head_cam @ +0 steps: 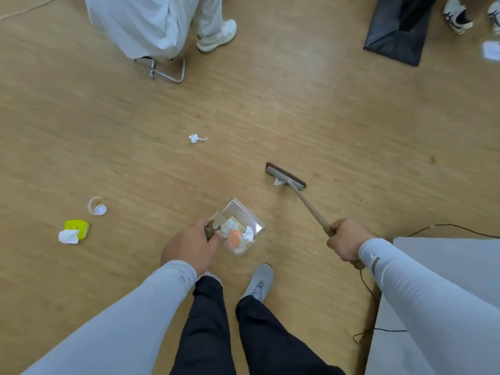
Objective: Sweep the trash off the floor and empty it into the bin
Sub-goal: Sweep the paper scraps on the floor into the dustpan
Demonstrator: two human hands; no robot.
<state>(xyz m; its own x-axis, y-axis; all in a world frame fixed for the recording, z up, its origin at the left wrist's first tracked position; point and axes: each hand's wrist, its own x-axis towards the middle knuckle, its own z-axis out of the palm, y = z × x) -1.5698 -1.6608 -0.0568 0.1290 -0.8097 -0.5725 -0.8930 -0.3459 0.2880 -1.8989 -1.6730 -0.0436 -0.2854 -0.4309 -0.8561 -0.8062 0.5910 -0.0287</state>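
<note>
While the left hand (189, 246) grips the dustpan (238, 228), the right hand's (347, 243) fingers clasp the broom (286, 176).

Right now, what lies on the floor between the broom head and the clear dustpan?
In the head view, only bare wooden floor separates the broom head from the dustpan. A small white scrap sits against the broom head itself.

The floor (108, 125) is light brown wood with lines. The brush (286, 176) is dark brown. The pan (243, 212) is clear. One wrapper (77, 227) is yellow.
</note>
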